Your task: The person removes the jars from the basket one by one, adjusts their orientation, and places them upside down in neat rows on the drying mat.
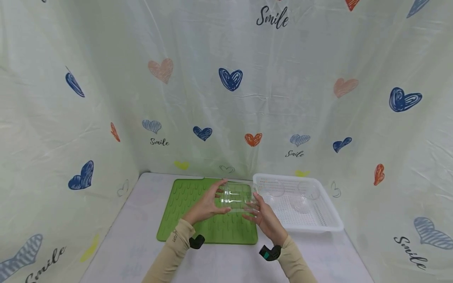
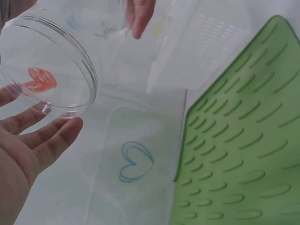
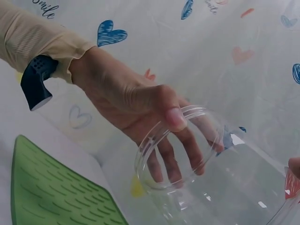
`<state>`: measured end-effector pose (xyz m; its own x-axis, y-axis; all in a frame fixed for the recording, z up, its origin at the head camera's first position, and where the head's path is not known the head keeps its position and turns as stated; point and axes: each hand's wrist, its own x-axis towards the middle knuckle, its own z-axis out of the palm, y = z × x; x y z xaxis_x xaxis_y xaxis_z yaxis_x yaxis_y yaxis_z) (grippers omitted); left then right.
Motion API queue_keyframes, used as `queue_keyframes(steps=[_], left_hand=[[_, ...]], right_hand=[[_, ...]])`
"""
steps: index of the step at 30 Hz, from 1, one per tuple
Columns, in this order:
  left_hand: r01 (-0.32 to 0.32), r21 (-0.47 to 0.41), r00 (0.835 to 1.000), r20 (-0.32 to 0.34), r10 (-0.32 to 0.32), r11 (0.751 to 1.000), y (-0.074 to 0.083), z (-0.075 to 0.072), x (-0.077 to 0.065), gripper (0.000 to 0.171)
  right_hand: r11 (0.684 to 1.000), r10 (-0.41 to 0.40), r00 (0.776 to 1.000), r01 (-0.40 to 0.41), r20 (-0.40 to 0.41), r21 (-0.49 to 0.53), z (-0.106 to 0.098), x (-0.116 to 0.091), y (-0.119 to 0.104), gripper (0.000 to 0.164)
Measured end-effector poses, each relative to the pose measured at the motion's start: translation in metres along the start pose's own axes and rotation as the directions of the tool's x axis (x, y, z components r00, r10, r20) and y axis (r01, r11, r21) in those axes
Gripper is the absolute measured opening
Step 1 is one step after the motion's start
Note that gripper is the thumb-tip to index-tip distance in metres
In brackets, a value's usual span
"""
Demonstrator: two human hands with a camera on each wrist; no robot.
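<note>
A clear, wide-mouthed plastic jar (image 1: 238, 196) is held on its side between both hands, over a green ridged mat (image 1: 177, 214). My left hand (image 1: 208, 202) grips the ringed left end; in the right wrist view the left thumb (image 3: 176, 118) lies on the rim, with the fingers showing through the clear wall. At the other end my right hand (image 1: 266, 221) holds the jar, fingers along its lower side. Only a fingertip of the right hand (image 3: 295, 166) shows in the right wrist view. In the left wrist view, the jar's round rim (image 2: 89, 89) is at upper left.
To the right of the mat stands a white perforated basket (image 1: 334, 227) with clear round pieces (image 1: 308, 190) in it. A pale tabletop (image 1: 226, 263) lies beneath. Curtains (image 1: 198, 102) printed with hearts surround the table at the back and sides.
</note>
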<state>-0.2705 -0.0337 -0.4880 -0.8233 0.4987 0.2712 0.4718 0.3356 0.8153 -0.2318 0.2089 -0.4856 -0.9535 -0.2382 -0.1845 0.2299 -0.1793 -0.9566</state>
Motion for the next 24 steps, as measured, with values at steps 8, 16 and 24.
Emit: queue_keyframes(steps=[8, 16, 24], left_hand=[[0.053, -0.014, 0.999, -0.001, -0.053, 0.998, -0.003, -0.002, -0.009, 0.099], [0.151, -0.035, 0.986, -0.060, -0.153, 0.988, -0.015, -0.007, -0.028, 0.099], [0.330, 0.129, 0.921, -0.262, -0.289, 0.935, -0.051, -0.005, -0.074, 0.041]], right_hand=[[0.999, -0.042, 0.998, 0.041, -0.047, -0.017, 0.012, 0.005, 0.000, 0.075], [0.989, -0.109, 0.973, 0.087, -0.201, -0.116, 0.025, 0.017, 0.008, 0.086], [0.924, -0.264, 0.902, 0.135, -0.341, -0.359, 0.044, 0.035, 0.033, 0.096]])
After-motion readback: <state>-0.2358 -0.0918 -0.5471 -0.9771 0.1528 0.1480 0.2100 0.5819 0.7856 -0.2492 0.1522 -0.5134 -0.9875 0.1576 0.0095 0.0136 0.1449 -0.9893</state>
